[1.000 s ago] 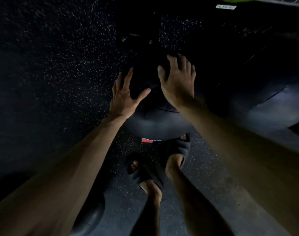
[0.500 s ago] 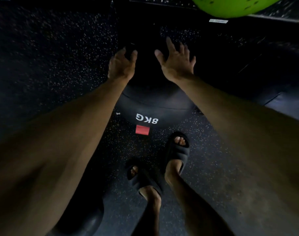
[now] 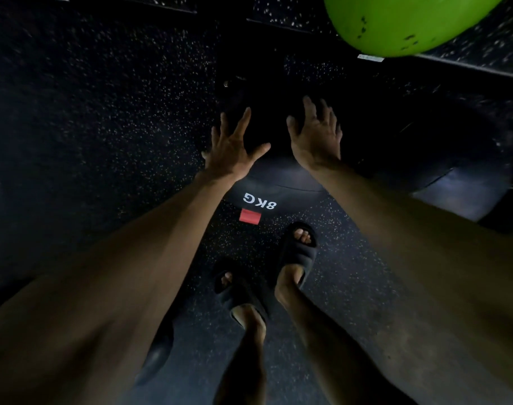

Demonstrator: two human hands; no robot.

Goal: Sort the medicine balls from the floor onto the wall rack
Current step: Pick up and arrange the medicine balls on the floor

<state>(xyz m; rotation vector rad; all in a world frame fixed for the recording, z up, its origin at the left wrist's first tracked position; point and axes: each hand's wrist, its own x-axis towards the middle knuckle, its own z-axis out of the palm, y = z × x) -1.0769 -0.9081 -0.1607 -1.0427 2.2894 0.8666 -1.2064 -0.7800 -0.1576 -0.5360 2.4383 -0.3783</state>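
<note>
Both hands are out in front with fingers spread and nothing gripped: the left hand (image 3: 233, 147) lies flat, thumb angled out, against the near upper curve of a black medicine ball (image 3: 278, 188), and the right hand (image 3: 316, 135) is set just beside it, palm down, on the same dark surface. Whether the palms press firmly or only brush the ball cannot be told in this dim light. The ball carries an upside-down "8KG" marking (image 3: 259, 201) with a red patch (image 3: 250, 216) below it, facing the person, and it seems to sit low against the base of the wall rack (image 3: 454, 68), though the shadow hides exactly what bears it. The open, flat placement reads as steadying: a round, heavy ball wants to roll, so two spread palms on its top would keep it seated rather than lift it. A green ball (image 3: 410, 21) rests higher up on a rack rail at the top right edge, and another dark ball (image 3: 454, 176) lies to the right, near the first. The person's feet in black slides (image 3: 296, 252) stand on the speckled floor (image 3: 103, 127) just short of the 8KG ball, close enough to lean over it. A further dark rounded shape, possibly one more ball, shows by the left forearm.
</note>
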